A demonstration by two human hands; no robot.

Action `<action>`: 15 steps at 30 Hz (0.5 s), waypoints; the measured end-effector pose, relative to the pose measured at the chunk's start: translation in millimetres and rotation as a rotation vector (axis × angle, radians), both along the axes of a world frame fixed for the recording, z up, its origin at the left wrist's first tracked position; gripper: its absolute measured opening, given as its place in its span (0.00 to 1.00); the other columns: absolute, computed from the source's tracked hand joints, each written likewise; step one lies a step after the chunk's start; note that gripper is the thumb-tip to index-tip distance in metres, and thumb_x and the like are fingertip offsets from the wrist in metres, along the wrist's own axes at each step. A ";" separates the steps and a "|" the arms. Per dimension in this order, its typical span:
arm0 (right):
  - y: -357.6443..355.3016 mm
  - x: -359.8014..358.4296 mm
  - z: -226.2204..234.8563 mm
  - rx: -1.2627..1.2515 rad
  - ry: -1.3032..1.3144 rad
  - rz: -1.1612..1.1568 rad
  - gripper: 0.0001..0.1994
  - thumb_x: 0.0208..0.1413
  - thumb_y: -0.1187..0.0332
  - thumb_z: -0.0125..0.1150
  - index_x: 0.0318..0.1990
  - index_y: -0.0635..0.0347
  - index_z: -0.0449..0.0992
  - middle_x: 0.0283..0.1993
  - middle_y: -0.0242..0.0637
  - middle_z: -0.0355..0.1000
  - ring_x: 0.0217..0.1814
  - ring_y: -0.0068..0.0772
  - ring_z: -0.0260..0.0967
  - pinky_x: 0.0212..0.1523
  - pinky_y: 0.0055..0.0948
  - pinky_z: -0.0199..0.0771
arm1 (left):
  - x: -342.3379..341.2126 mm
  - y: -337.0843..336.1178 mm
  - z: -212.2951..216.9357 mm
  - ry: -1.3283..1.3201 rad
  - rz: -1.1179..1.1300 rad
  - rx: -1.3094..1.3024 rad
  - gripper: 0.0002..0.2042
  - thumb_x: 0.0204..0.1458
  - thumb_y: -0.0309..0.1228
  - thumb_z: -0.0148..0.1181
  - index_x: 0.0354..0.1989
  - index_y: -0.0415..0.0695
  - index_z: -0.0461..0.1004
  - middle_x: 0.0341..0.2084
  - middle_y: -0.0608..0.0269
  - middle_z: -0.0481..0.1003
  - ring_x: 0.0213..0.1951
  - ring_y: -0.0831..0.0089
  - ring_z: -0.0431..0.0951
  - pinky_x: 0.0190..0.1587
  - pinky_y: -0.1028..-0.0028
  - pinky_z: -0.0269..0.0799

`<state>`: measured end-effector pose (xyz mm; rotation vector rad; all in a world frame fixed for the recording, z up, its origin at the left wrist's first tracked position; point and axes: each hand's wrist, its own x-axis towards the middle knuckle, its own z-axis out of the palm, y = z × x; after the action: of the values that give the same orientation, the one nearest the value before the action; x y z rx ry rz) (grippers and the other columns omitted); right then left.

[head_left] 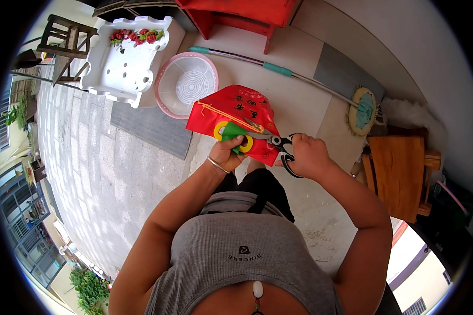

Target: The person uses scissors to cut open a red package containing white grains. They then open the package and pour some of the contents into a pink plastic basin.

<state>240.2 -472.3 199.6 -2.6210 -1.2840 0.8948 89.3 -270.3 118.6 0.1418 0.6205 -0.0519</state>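
1. The red bag (236, 100) sits between the hands, in front of the knees; it looks light, soft and slick, likely to fold under pressure.
2. The left grip (227, 155) is closed on a green-and-yellow roll (232, 132) over the bag's near side; I cannot tell whether it pinches the bag too.
3. The right grip (310, 156) is wrapped around the handles of the scissors (276, 140), which should feel stiff; their blades point left, over the bag.
4. The bag's left edge, beside the orange strip (223, 113), seems the better hold, well apart from the blades.
5. The pink-rimmed basket (192, 86) stands near the bag's far left edge, the long-handled brush (277, 69) farther off; sideways room seems wider left than right, where a wooden stool (397, 176) stands.
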 end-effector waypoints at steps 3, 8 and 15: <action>-5.6 -1.2 -6.3 0.110 -0.070 -0.011 0.40 0.36 0.32 0.66 0.35 0.70 0.70 0.30 0.48 0.72 0.35 0.48 0.75 0.37 0.40 0.75 | -3.5 2.3 -2.9 -0.020 -0.015 0.006 0.08 0.57 0.21 0.54 0.43 0.43 0.72 0.33 0.64 0.76 0.36 0.72 0.77 0.45 0.65 0.75; -4.8 -0.6 0.7 -0.024 0.032 -0.004 0.40 0.38 0.32 0.65 0.34 0.70 0.70 0.30 0.48 0.72 0.35 0.49 0.75 0.36 0.40 0.75 | -4.4 2.5 -9.1 0.037 -0.027 -0.005 0.08 0.57 0.22 0.54 0.44 0.44 0.72 0.34 0.65 0.76 0.38 0.71 0.77 0.46 0.63 0.75; -10.0 -3.3 -6.8 0.012 -0.028 0.027 0.37 0.41 0.34 0.64 0.32 0.70 0.69 0.26 0.48 0.72 0.30 0.47 0.75 0.32 0.39 0.75 | -5.3 3.8 -12.8 0.052 -0.018 -0.064 0.11 0.57 0.23 0.54 0.49 0.42 0.70 0.43 0.60 0.76 0.48 0.63 0.77 0.52 0.55 0.74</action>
<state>236.9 -482.3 192.8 -2.6223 -1.3300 0.8540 84.0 -266.5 105.8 0.0844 0.6687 -0.0930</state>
